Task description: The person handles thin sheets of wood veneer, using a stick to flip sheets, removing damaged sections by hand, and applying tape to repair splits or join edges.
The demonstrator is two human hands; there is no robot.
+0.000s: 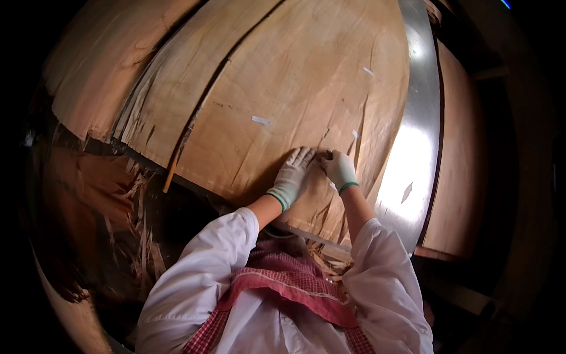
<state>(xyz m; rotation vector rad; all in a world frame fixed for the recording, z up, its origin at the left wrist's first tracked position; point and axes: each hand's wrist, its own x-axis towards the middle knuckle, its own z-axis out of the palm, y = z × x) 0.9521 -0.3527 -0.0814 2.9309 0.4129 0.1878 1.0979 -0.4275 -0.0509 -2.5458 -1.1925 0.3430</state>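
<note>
A broad, pale-brown wood veneer sheet (300, 76) lies in front of me, with splits and wrinkles toward its right side. My left hand (292, 175), in a white glove with a green cuff, rests on it with fingers stretched out. Close beside it, my gloved right hand (342, 169) is closed, thumb and fingers bent together over the sheet. A small dark thing shows at its fingertips, too small to name. Short white tape strips (260, 120) stick to the veneer, one of them just beyond the right hand.
A shiny metal strip (410, 153) runs along the right, with another veneer sheet (457, 165) past it. More veneer (168, 88) lies to the left, beyond a dark gap holding a thin wooden stick (170, 174). Torn veneer scraps (144, 248) hang below the left edge.
</note>
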